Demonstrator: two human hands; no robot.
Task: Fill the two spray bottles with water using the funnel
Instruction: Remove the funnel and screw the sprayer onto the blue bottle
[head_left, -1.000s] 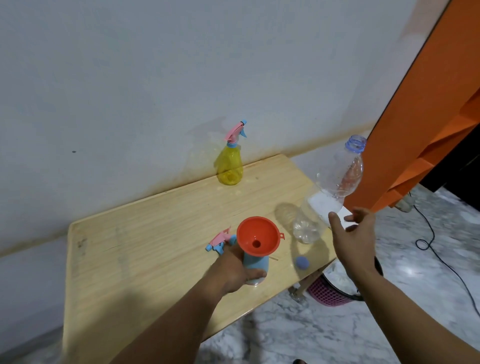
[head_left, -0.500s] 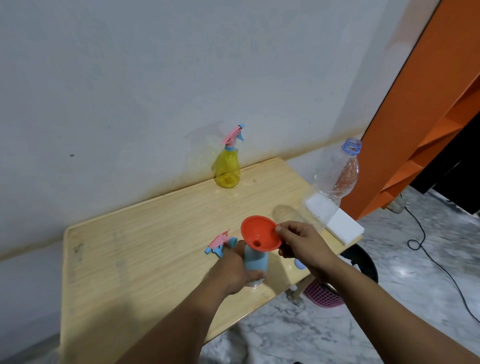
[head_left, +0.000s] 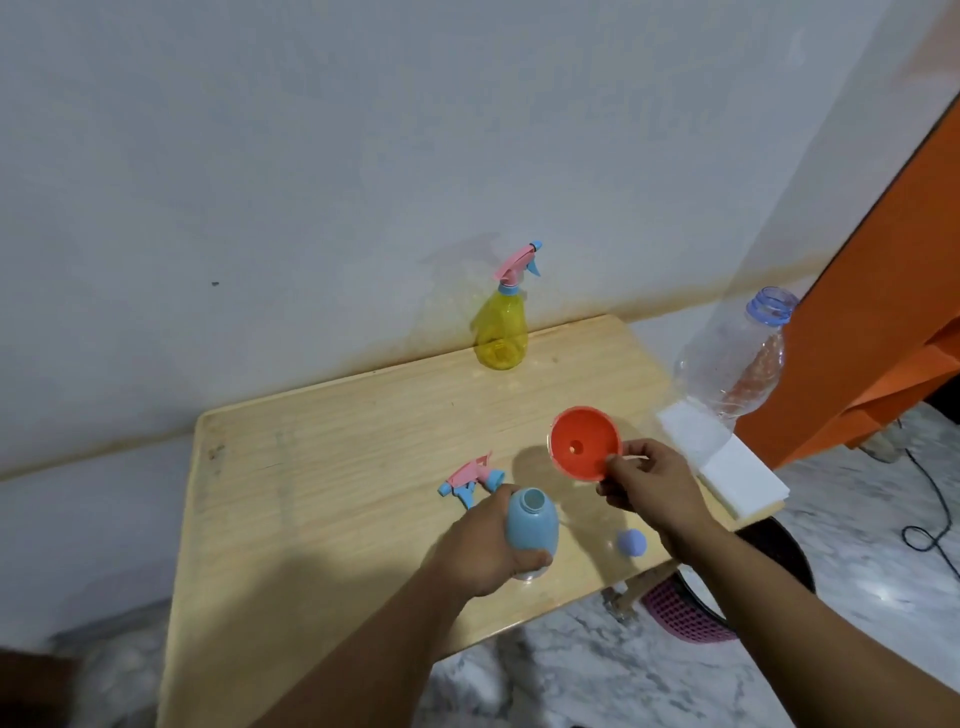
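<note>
- our left hand (head_left: 483, 545) has its fingers wrapped round the blue spray bottle (head_left: 532, 527), which stands on the wooden table (head_left: 332, 467) at about 6 o'clock with its neck open.
- our right hand (head_left: 649, 486) pinches the rim of the orange funnel (head_left: 584, 441), held up off the table and tipped toward us, at 1 o'clock from the blue bottle.
- the loose pink and blue sprayer head (head_left: 470, 478) lies on the table just at 10 o'clock of that bottle.
- the yellow spray bottle (head_left: 501, 338) has its sprayer on, way back at 12 o'clock by the wall.
- the clear water bottle (head_left: 737, 364) stands uncapped at 2 o'clock on the table's edge, and its blue cap (head_left: 631, 543) lies at 4 o'clock.
</note>
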